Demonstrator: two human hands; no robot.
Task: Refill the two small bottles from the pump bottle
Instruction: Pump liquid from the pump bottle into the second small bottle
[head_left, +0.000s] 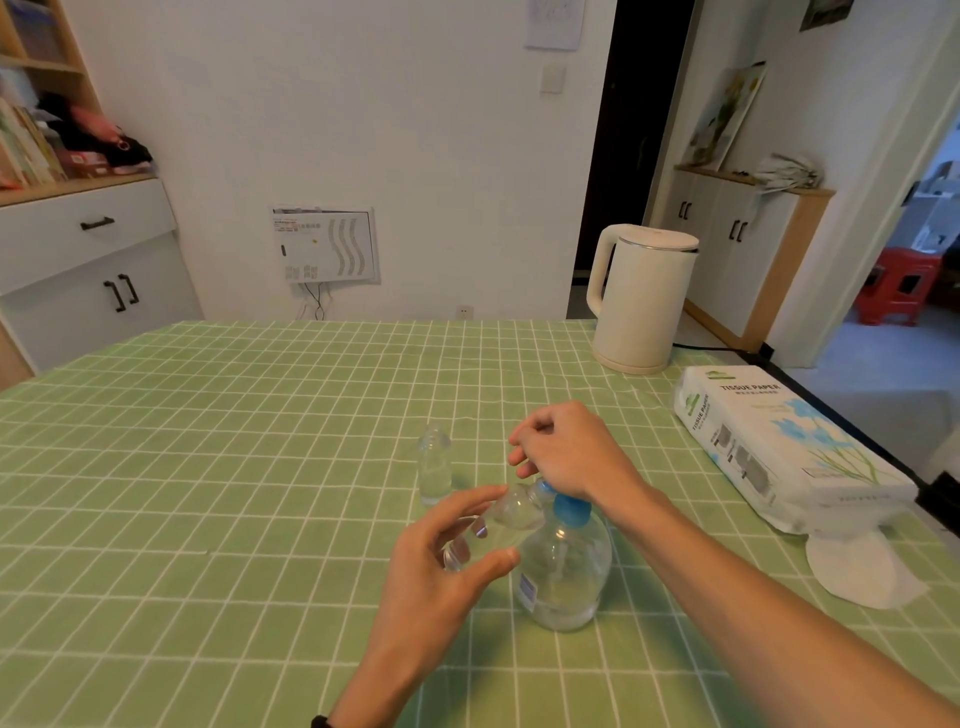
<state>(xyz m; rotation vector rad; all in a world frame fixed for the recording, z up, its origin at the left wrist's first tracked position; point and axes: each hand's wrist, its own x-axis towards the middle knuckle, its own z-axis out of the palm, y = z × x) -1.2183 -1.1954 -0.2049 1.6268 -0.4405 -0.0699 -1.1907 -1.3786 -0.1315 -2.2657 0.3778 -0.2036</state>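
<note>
The clear pump bottle (566, 571) with a blue collar stands on the green checked tablecloth near the table's middle. My right hand (566, 452) rests on top of its pump head with fingers curled over it. My left hand (441, 561) holds a small clear bottle (498, 525) tilted on its side, its mouth close to the pump's spout. A second small clear bottle (435, 465) stands upright just beyond, to the left, a little clear liquid at its bottom.
A white electric kettle (636, 301) stands at the back right with its cord running off the table. A pack of tissue paper (779, 457) lies along the right edge, a loose tissue (862, 571) before it. Green cloth (208, 467) covers the left.
</note>
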